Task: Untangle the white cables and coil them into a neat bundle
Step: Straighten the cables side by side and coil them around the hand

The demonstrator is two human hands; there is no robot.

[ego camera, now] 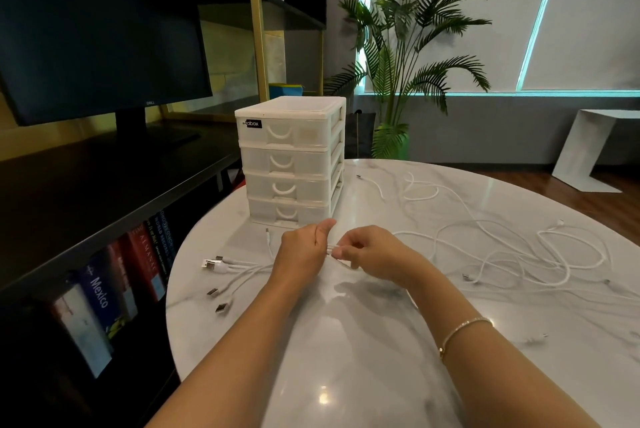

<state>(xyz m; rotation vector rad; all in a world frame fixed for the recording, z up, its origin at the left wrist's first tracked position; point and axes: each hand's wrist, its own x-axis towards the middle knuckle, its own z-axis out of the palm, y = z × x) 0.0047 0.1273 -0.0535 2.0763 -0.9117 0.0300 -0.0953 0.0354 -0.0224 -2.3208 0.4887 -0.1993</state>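
White cables [519,254] across marble table [346,341]

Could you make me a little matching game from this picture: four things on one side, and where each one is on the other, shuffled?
Things:
1. drawer box
2. USB plugs
3. loose cable tangle
4. bracelet

Places:
A. on the right wrist
B. spread over the table's right side
C. at the table's far left edge, behind the hands
D. on the table left of the left hand

Pairs: 1-C, 2-D, 3-B, 4-A
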